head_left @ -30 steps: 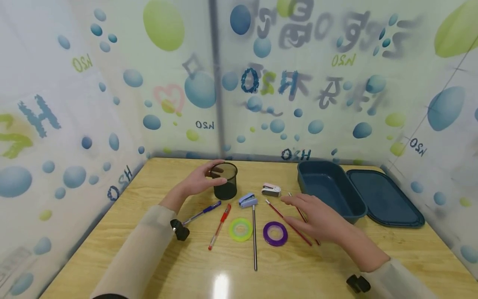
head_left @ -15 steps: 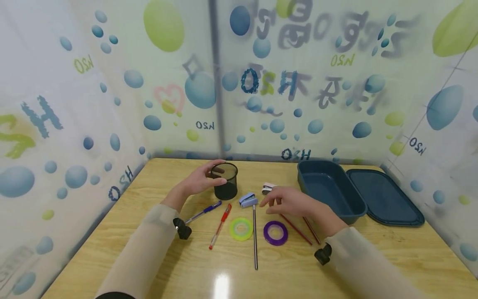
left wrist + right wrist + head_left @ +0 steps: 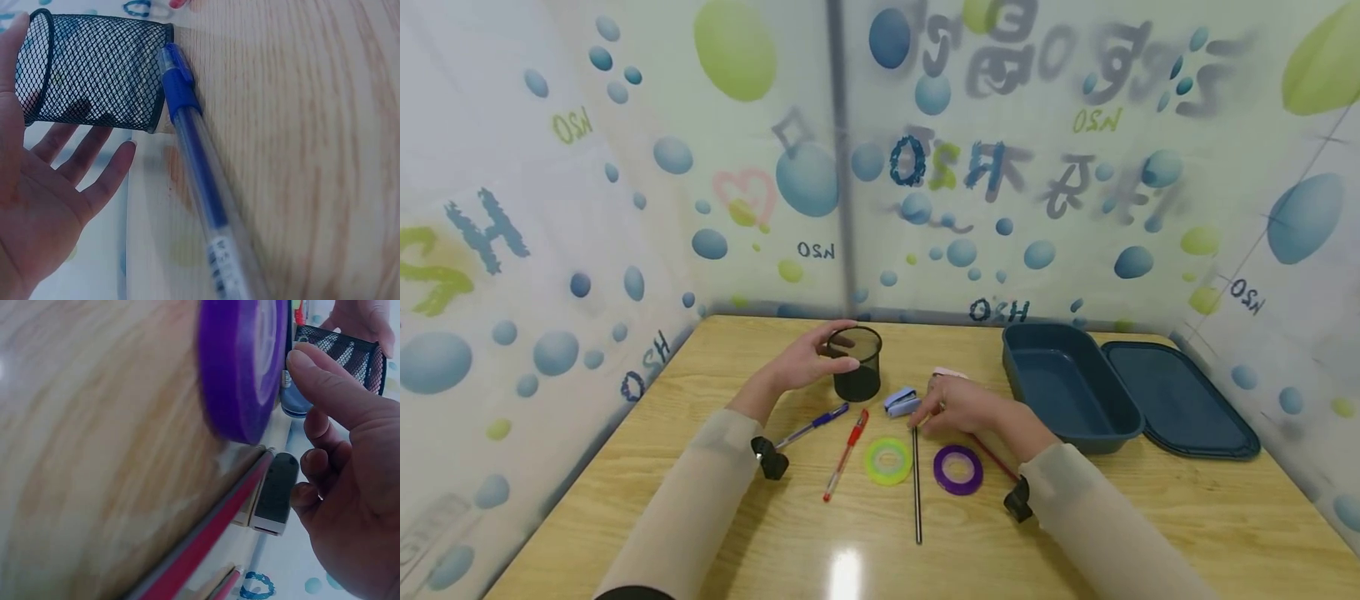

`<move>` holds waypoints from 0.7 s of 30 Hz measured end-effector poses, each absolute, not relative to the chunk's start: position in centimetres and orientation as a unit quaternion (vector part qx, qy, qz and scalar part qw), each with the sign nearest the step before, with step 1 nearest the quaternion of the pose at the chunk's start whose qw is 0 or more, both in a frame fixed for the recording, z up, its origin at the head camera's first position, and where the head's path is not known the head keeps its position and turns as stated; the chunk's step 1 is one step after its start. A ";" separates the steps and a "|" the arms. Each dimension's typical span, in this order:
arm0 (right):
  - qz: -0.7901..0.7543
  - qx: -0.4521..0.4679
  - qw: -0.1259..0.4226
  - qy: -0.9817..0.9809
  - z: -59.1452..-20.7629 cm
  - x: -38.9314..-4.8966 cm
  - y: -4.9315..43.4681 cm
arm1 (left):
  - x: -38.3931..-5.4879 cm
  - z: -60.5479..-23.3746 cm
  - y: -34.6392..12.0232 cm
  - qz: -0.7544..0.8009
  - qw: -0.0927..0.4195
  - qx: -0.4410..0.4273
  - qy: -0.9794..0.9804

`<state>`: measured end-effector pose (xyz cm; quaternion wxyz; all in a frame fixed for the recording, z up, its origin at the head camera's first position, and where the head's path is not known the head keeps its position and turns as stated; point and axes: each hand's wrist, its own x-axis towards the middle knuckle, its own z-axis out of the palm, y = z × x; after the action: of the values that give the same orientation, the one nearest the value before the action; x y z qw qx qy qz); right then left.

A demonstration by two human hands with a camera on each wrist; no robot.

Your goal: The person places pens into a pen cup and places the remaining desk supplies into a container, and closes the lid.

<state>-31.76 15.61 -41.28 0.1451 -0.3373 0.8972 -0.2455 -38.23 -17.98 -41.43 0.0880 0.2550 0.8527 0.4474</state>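
My left hand point(image 3: 805, 362) holds a black mesh pen holder point(image 3: 859, 375), thumb in front and fingers behind, as it stands upright at the back of the table. The left wrist view shows a blue gel pen point(image 3: 197, 144) lying near the holder's base. With thumb and forefinger my right hand point(image 3: 958, 407) pinches the upper end of a dark striped pencil point(image 3: 917, 492) on the table; its other fingers are curled. Right beside those fingertips sits a small blue stapler point(image 3: 901, 402). A pink and grey stapler point(image 3: 950, 372) is partly hidden behind the hand.
A red pen point(image 3: 846, 454), a yellow-green tape roll point(image 3: 888, 461) and a purple tape roll point(image 3: 958, 470) lie in front. Red pencils point(image 3: 212, 531) are under the right forearm. A dark blue bin point(image 3: 1071, 427) and its lid point(image 3: 1183, 400) stand at the right.
My right hand has moved left from over the red pencils to the striped pencil's upper end, its fingers closing there. My left hand has stayed at the pen holder.
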 end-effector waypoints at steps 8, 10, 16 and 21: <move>-0.228 -0.389 0.134 0.882 -41.8 -31.9 15.9 | -38.2 -41.2 -18.0 0.444 0.090 0.254 0.855; -0.230 -0.380 0.143 0.884 -41.8 -31.8 16.0 | -38.2 -41.2 -18.0 0.443 0.091 0.254 0.855; -0.255 -0.360 0.157 0.884 -42.0 -31.1 16.3 | -38.2 -41.3 -18.0 0.442 0.090 0.252 0.856; -0.246 -0.372 0.144 0.883 -42.0 -31.0 16.6 | -38.1 -41.3 -18.0 0.443 0.090 0.252 0.856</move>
<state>-30.96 16.57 -42.01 0.1439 -0.3717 0.8834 -0.2463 -38.10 -17.95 -41.28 0.0904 0.2517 0.8556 0.4431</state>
